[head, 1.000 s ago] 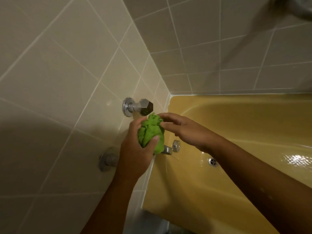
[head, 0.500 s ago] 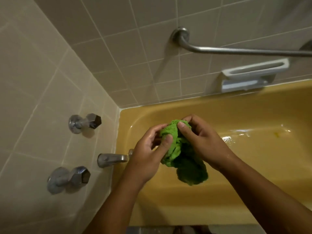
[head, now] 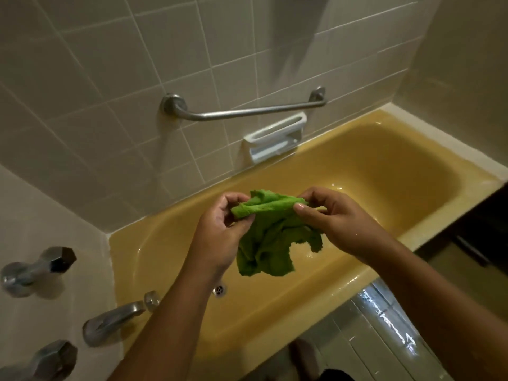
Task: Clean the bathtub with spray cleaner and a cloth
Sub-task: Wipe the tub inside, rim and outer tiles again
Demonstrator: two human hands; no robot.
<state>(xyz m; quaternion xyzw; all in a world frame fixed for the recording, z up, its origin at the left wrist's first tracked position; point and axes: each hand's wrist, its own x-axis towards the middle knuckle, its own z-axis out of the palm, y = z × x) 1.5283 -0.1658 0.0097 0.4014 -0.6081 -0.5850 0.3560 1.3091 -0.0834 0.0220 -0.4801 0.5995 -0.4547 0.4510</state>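
I pinch the green cloth (head: 270,232) with my left hand (head: 220,237) and right hand (head: 338,221), above the yellow bathtub (head: 371,171) near its drain end. Spread it flat, folded edge taut, before wiping.

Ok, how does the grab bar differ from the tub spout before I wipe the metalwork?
The grab bar is long and thin; the spout is short and thick. The grab bar is fixed at both ends to the long wall, above the soap dish; the spout is fixed at one end only and juts out over the bathtub. Both are dull grey metal.
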